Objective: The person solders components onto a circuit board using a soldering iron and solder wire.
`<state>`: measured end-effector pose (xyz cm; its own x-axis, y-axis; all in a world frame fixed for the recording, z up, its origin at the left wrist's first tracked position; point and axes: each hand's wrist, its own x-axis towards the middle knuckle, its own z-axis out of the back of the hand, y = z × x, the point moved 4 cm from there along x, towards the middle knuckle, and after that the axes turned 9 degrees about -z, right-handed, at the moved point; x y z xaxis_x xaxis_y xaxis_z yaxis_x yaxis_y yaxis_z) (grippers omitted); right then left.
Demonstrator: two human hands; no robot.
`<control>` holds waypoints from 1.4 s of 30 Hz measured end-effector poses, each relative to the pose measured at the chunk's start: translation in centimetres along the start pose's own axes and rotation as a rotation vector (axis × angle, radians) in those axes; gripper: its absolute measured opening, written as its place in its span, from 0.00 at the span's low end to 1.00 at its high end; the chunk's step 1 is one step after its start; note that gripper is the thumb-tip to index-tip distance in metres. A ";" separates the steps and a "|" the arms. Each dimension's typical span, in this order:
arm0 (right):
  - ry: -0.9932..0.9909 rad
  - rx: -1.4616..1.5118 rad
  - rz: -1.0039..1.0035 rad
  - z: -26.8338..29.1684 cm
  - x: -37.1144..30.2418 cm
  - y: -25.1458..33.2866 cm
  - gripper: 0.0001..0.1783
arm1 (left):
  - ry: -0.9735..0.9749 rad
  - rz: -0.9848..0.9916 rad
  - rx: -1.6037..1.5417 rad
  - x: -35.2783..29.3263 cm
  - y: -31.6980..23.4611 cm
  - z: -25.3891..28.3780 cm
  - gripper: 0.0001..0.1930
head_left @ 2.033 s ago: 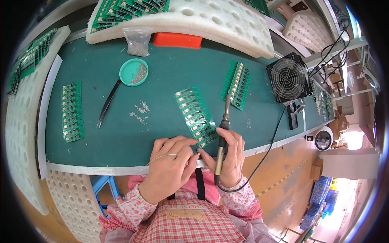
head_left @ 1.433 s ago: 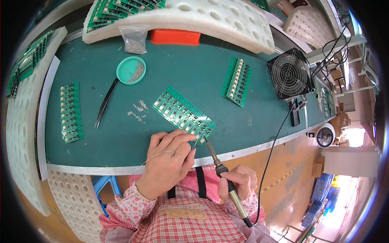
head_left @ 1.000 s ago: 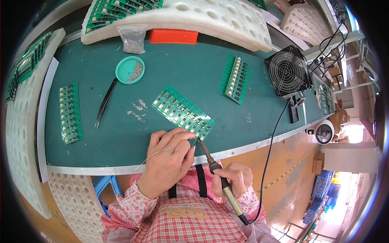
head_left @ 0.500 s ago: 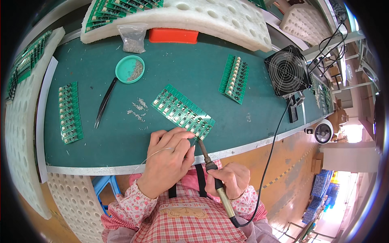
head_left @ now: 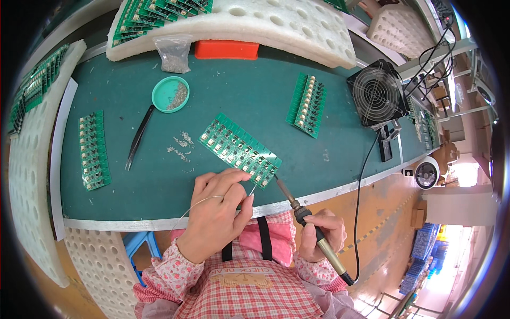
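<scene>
A green panel of small circuit boards (head_left: 240, 150) lies slanted on the green tabletop in front of me. My left hand (head_left: 213, 215) is closed on thin solder wire (head_left: 204, 200), which loops over the back of the hand; its short end sticks out past the fingertips at the panel's lower edge. The index fingertip is by that edge. My right hand (head_left: 325, 231) grips a soldering iron (head_left: 332, 258) by its handle. The iron's tip is by the panel's lower right corner; whether it touches is too fine to tell.
Black tweezers (head_left: 139, 138) lean on a round teal dish (head_left: 170, 108) of tiny parts. Loose bits (head_left: 183, 144) lie nearby. More board panels lie left (head_left: 94, 151) and right (head_left: 306, 106). A black fan (head_left: 377, 93) stands right; white foam (head_left: 239, 26) holds boards behind.
My right hand has moved right with the soldering iron, its tip shifting from the panel's lower edge toward the right corner. My left hand has barely moved and still holds the wire.
</scene>
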<state>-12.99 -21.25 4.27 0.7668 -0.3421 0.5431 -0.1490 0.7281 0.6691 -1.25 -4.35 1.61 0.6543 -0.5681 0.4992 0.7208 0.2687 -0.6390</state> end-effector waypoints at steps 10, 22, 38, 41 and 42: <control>0.127 -0.023 0.092 -1.9 0.8 0.8 0.11 | 0.025 -0.041 0.135 0.2 0.2 -0.6 0.09; 0.177 -0.053 0.096 -2.8 1.4 1.4 0.13 | 0.002 -0.004 0.159 0.3 0.1 -0.9 0.10; 0.251 -0.144 0.349 -3.3 0.6 1.5 0.14 | -0.006 -0.026 0.171 0.3 0.2 -1.1 0.11; 0.260 -0.133 0.338 -3.3 0.4 1.6 0.16 | -0.007 -0.031 0.170 0.3 0.1 -1.0 0.11; 0.259 -0.137 0.331 -3.3 0.4 1.6 0.16 | -0.007 -0.034 0.171 0.3 0.1 -1.0 0.11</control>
<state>-10.86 -18.24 3.85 0.8253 0.0704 0.5602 -0.3426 0.8512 0.3977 -1.22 -5.24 1.14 0.6303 -0.5739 0.5229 0.7704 0.3786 -0.5130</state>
